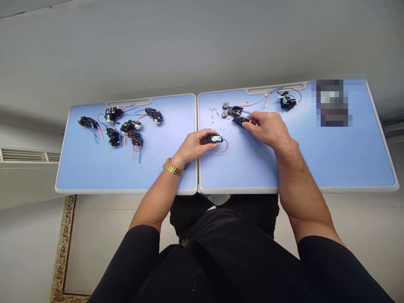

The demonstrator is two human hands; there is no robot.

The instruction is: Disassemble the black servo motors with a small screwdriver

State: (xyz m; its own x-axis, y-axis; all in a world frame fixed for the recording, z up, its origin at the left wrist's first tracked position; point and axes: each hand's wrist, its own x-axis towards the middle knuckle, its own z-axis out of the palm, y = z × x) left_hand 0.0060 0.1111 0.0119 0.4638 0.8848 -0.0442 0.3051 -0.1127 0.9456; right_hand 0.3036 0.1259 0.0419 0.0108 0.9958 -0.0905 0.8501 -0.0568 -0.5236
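Observation:
My left hand (201,143) is closed around a small black motor unit (216,138) with white plastic parts on top; a thin red wire loops from it over the table. My right hand (267,127) is closed in a pinch on a slim tool with a thin metal shaft (245,116), which looks like a screwdriver; its handle is hidden in the hand. Right at those fingertips lies a black housing piece (238,120). Behind it is another open black housing part (235,110). Two round metal-looking parts (225,105) lie beside it, with several small screws (212,116) scattered to the left.
Several black units with coloured tubes and wires (128,126) lie on the left blue table (164,168). Another motor unit (287,101) sits at the right table's back, near blue and orange tubes (257,100). A blurred-out object (332,103) is farther right. A seam divides the tables.

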